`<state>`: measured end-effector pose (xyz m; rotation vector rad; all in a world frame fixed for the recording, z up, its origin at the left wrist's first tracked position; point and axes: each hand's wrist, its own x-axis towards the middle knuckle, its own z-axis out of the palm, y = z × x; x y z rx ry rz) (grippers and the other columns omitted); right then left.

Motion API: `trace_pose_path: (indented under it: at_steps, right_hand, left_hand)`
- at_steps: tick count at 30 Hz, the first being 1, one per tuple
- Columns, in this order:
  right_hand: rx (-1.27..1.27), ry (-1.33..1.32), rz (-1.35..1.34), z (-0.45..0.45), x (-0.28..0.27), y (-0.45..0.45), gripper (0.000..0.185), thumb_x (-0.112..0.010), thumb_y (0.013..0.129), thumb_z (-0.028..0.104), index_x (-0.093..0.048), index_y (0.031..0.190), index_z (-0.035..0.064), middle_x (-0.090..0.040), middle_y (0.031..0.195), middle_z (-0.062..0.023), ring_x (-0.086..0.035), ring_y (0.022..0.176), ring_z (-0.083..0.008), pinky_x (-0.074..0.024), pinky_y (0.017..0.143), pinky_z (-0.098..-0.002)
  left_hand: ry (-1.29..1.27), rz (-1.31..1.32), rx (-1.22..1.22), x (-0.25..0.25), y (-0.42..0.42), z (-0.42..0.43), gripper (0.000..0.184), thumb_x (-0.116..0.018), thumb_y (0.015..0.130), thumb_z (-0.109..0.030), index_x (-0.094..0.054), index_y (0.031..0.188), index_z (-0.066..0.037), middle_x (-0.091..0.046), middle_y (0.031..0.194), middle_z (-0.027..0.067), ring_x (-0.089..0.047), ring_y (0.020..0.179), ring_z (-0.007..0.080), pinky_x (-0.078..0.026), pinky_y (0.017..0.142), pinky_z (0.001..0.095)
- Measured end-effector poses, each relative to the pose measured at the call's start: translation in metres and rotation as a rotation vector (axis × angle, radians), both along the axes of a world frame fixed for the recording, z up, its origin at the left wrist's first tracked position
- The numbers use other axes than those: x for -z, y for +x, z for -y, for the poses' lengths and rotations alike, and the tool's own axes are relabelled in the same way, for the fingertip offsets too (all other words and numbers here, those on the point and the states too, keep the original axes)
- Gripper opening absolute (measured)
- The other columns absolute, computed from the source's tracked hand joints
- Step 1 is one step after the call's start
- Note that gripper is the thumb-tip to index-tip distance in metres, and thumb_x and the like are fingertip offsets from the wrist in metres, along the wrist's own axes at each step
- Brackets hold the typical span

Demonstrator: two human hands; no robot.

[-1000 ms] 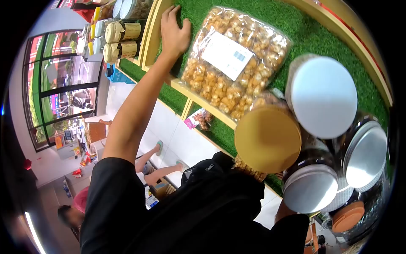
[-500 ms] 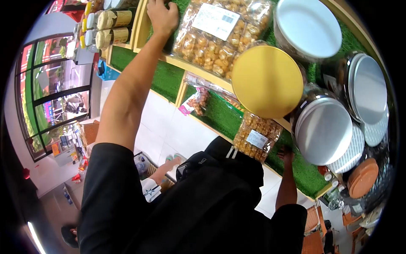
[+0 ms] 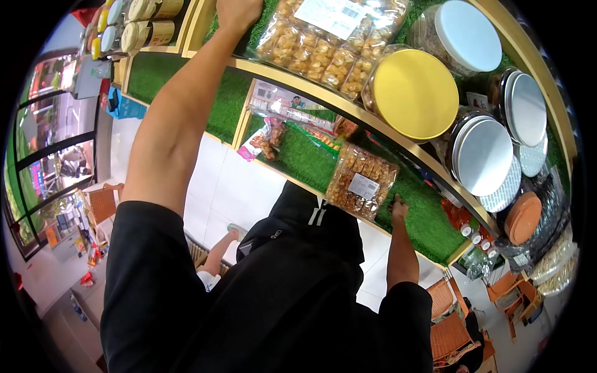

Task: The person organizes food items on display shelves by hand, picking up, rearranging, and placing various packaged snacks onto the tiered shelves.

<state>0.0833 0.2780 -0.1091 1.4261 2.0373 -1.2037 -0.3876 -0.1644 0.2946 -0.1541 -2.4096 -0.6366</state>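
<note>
My left hand (image 3: 239, 11) reaches to the upper shelf at the top edge, beside a large clear pack of brown snack pieces (image 3: 311, 53) with a white label. Its fingers are cut off by the frame, so its grip is hidden. On the lower shelf lies a smaller labelled pack of similar pieces (image 3: 362, 183). Just right of that pack, my right hand (image 3: 398, 207) is low over the green turf lining (image 3: 429, 217), fingers apart and nothing visibly held.
Jars with a yellow lid (image 3: 416, 93), a white lid (image 3: 469, 34) and silver lids (image 3: 485, 155) crowd the upper shelf. A pink snack bag (image 3: 264, 142) lies on the lower shelf. Wooden chairs (image 3: 451, 336) stand lower right. Another person's leg (image 3: 219, 252) shows beyond my body.
The view has shifted, revealing more of the lower shelf. My right hand now appears closer to the small pack. My left hand has slid further out at the top edge.
</note>
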Motion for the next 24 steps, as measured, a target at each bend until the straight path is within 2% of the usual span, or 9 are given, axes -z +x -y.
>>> trace_pose_path:
  at_steps: [2, 7, 9, 11, 13, 15, 18, 20, 24]
  right_hand:
    - [0.282, -0.292, -0.182, 0.005, -0.017, 0.006, 0.031, -0.060, 0.092, 0.039, -0.060, 0.093, 0.0079, -0.062, 0.067, -0.0058, -0.056, 0.053, -0.0147, -0.0442, 0.049, -0.0285]
    - [0.392, -0.251, -0.363, 0.048, -0.105, 0.006, 0.025, -0.052, 0.096, 0.037, -0.059, 0.103, 0.0133, -0.064, 0.076, -0.0021, -0.058, 0.066, -0.0119, -0.0437, 0.055, -0.0285]
    - [0.398, -0.176, -0.385, 0.062, -0.125, 0.014, 0.025, -0.052, 0.097, 0.032, -0.060, 0.108, 0.0120, -0.064, 0.080, -0.0025, -0.058, 0.068, -0.0106, -0.0452, 0.059, -0.0273]
    - [0.421, -0.149, -0.468, 0.076, -0.143, 0.019, 0.023, -0.052, 0.097, 0.029, -0.060, 0.108, 0.0105, -0.064, 0.081, -0.0032, -0.058, 0.069, -0.0117, -0.0462, 0.061, -0.0269]
    - [0.474, -0.135, -0.533, 0.100, -0.179, 0.011, 0.022, -0.054, 0.096, 0.022, -0.060, 0.105, 0.0034, -0.061, 0.080, -0.0056, -0.056, 0.065, -0.0137, -0.0498, 0.060, -0.0270]
    - [0.501, -0.104, -0.559, 0.126, -0.209, -0.003, 0.021, -0.053, 0.096, 0.018, -0.059, 0.107, 0.0018, -0.062, 0.082, -0.0070, -0.058, 0.067, -0.0146, -0.0518, 0.061, -0.0291]
    - [0.417, -0.036, -0.577, 0.162, -0.252, -0.032, 0.021, -0.054, 0.095, 0.016, -0.060, 0.108, 0.0000, -0.062, 0.084, -0.0076, -0.060, 0.071, -0.0157, -0.0518, 0.067, -0.0301]
    - [-0.027, 0.099, -0.595, 0.186, -0.288, -0.063, 0.018, -0.056, 0.093, 0.012, -0.062, 0.104, -0.0015, -0.065, 0.086, -0.0095, -0.062, 0.077, -0.0177, -0.0506, 0.073, -0.0307]
    - [-0.291, 0.256, -0.600, 0.231, -0.367, -0.130, 0.015, -0.057, 0.091, 0.009, -0.064, 0.098, -0.0022, -0.066, 0.087, -0.0115, -0.063, 0.079, -0.0193, -0.0491, 0.076, -0.0311]
  left_hand:
    - [0.026, -0.050, 0.023, 0.002, -0.001, 0.003, 0.010, -0.049, 0.086, -0.009, -0.050, 0.092, -0.001, -0.055, 0.090, 0.0235, -0.054, 0.090, 0.0410, -0.043, 0.079, 0.0461]
    - [0.143, 0.014, 0.065, -0.001, -0.005, 0.014, 0.011, -0.052, 0.085, -0.008, -0.051, 0.094, -0.001, -0.054, 0.085, 0.0212, -0.054, 0.085, 0.0393, -0.043, 0.076, 0.0439]
    - [0.460, 0.048, 0.039, -0.011, 0.002, 0.010, 0.011, -0.058, 0.079, -0.007, -0.056, 0.089, -0.002, -0.054, 0.081, 0.0181, -0.056, 0.080, 0.0372, -0.045, 0.072, 0.0433]
    - [0.490, 0.234, 0.045, -0.001, -0.007, 0.022, 0.030, -0.059, 0.080, -0.013, -0.062, 0.106, 0.000, -0.063, 0.101, 0.0153, -0.061, 0.097, 0.0282, -0.047, 0.088, 0.0375]
    - [0.471, 0.179, 0.070, 0.011, -0.015, 0.027, 0.024, -0.062, 0.078, -0.010, -0.064, 0.101, -0.002, -0.065, 0.088, 0.0130, -0.063, 0.084, 0.0268, -0.050, 0.080, 0.0369]
    - [0.212, 0.381, 0.230, 0.018, -0.018, 0.035, 0.036, -0.059, 0.081, -0.017, -0.059, 0.115, -0.007, -0.053, 0.120, 0.0183, -0.050, 0.114, 0.0357, -0.040, 0.098, 0.0450]
    - [0.097, 0.251, 0.338, 0.004, 0.013, 0.045, 0.026, -0.062, 0.082, -0.012, -0.063, 0.107, -0.006, -0.057, 0.115, 0.0151, -0.053, 0.111, 0.0333, -0.043, 0.095, 0.0426]
    - [0.035, 0.232, 0.426, -0.008, 0.037, 0.059, 0.023, -0.062, 0.083, -0.009, -0.064, 0.106, -0.004, -0.058, 0.115, 0.0145, -0.053, 0.110, 0.0324, -0.043, 0.096, 0.0400]
    - [-0.038, 0.375, 0.591, -0.021, 0.065, 0.087, 0.021, -0.059, 0.087, -0.009, -0.063, 0.106, -0.002, -0.053, 0.124, 0.0148, -0.047, 0.120, 0.0348, -0.039, 0.101, 0.0403]
